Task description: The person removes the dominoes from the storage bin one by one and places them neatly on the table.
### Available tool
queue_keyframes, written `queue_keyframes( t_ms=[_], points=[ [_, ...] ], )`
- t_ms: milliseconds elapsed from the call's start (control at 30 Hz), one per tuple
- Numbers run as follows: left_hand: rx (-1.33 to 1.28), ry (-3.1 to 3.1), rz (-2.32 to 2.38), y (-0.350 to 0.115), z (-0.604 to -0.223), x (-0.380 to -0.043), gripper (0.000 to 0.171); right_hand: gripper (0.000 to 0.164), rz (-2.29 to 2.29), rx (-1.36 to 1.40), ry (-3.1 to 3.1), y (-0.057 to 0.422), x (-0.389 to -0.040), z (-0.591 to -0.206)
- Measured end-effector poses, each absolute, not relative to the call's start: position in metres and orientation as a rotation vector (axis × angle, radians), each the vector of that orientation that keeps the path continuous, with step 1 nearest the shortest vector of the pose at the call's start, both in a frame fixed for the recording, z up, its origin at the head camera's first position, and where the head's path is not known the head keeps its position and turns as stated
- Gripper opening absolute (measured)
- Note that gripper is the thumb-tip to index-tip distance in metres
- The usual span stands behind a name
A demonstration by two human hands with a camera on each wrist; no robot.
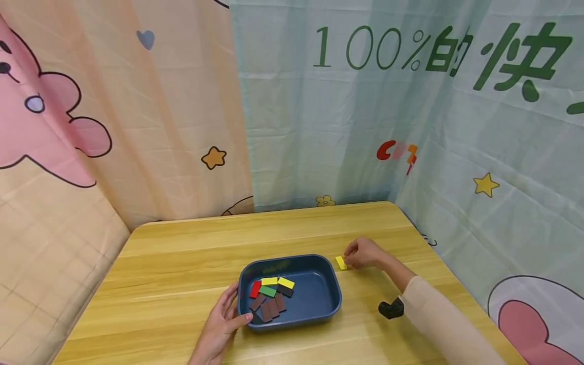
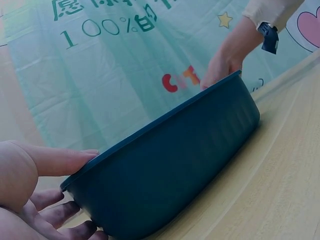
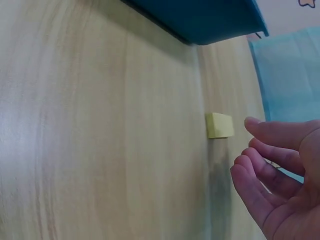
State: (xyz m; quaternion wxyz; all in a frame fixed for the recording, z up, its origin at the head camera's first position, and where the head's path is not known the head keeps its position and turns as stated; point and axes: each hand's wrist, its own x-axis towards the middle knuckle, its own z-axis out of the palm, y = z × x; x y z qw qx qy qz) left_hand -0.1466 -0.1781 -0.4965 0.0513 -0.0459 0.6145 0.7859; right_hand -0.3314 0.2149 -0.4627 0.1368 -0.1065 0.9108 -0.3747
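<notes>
In the head view my left hand point(image 1: 219, 324) grips the left end of a dark blue tray point(image 1: 319, 294), thumb over the rim and fingers along the outer wall. The left wrist view shows the same hold on the tray point(image 2: 165, 165). Inside, at the left, lie a red block point(image 1: 255, 289), a green block point(image 1: 267, 291), two yellow blocks point(image 1: 269, 281), several brown blocks point(image 1: 272, 307) and black ones point(image 1: 285, 292). Right of the tray, a single yellow block point(image 3: 220, 126) rests on the table. My right hand point(image 1: 362, 253) is beside it, fingers loosely bent; a gap shows in the right wrist view.
The wooden table point(image 1: 182, 263) runs back to printed curtains point(image 1: 301, 142) behind and on the right. A black device point(image 1: 391, 308) sits by the right sleeve point(image 1: 442, 319).
</notes>
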Motion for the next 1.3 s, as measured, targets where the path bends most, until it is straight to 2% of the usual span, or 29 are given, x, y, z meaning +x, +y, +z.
queue_keyframes(
  t_ms=[200, 433, 700, 900, 1300],
  points=[
    [-0.123, 1.877, 2.394, -0.18, -0.497, -0.146, 0.091, 0.024, -1.066, -0.4, 2.656, 0.214, -0.335, -0.447],
    [-0.148, 1.898, 2.38, -0.182, -0.497, -0.146, 0.092, 0.021, -1.048, -0.44, 2.633, 0.197, -0.337, -0.433],
    [-0.165, 1.902, 2.379, -0.18, -0.499, -0.143, 0.091, 0.018, -0.995, -0.627, 2.644, 0.177, -0.328, -0.419],
    [-0.163, 1.895, 2.388, -0.179, -0.499, -0.142, 0.09, 0.013, -0.99, -0.7, 2.613, 0.163, -0.326, -0.415],
    [-0.148, 1.881, 2.386, -0.179, -0.497, -0.147, 0.091, 0.014, -0.927, -0.798, 2.575, 0.128, -0.317, -0.412]
  ],
)
